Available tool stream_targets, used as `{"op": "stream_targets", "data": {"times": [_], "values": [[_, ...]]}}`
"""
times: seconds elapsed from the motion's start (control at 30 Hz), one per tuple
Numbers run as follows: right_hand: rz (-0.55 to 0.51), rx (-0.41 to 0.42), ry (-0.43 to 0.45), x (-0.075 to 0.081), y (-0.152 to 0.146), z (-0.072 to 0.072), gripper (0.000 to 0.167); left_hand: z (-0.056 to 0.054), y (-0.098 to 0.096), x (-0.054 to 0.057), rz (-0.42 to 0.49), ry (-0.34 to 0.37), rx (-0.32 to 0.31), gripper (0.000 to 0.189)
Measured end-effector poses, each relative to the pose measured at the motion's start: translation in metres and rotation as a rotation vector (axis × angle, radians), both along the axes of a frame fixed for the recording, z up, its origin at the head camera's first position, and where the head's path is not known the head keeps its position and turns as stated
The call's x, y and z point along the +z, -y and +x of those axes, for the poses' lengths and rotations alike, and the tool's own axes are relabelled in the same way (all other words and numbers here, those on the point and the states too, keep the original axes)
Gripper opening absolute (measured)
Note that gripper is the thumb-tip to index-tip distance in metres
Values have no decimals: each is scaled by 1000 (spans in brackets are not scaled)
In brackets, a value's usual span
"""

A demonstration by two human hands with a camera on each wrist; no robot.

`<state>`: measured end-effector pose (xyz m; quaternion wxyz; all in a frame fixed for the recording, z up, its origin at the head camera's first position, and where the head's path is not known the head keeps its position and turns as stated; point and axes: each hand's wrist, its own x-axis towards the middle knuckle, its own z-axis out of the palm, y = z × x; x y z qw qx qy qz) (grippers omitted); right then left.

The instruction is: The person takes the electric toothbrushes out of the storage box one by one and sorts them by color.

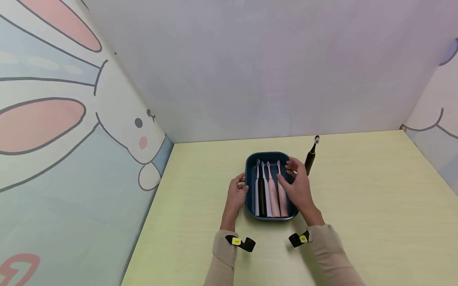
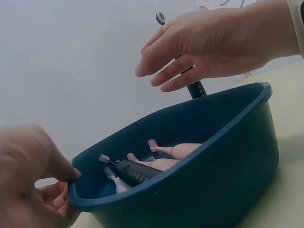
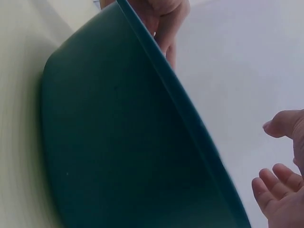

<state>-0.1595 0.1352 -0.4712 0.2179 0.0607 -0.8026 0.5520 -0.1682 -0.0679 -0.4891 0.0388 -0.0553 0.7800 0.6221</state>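
A dark blue plastic basin (image 1: 251,188) stands on the table with several electric toothbrushes lying side by side in it. Among them are a black toothbrush (image 1: 262,197), a pink toothbrush (image 1: 273,198), another pink one at its right and two pale ones. My left hand (image 1: 237,196) grips the basin's left rim, thumb over the edge and fingers outside. Over the basin's right side hovers my right hand (image 1: 299,188), fingers spread and relaxed, nothing in it. Just beyond that hand, a black electric toothbrush (image 1: 309,161) stands upright on the table outside the basin, its base hidden.
The pale yellow tabletop (image 1: 365,198) extends to both sides of the basin. A plain whitish wall (image 1: 272,79) rises behind it, and a wall with a rabbit drawing (image 1: 121,131) closes off the left. Black camera straps (image 1: 247,244) sit on both wrists.
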Motion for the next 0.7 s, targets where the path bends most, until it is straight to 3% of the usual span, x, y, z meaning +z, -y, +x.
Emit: {"op": "stream_targets", "data": {"times": [0.13, 0.47, 0.7], "values": [[2, 53, 50, 0, 5, -2, 71, -1, 0, 0, -3, 5, 5, 47], [27, 147, 287, 2, 19, -1, 74, 0, -3, -2, -13, -37, -5, 47], [90, 177, 405, 0, 25, 0, 74, 1, -4, -1, 12, 4, -2, 47]]}}
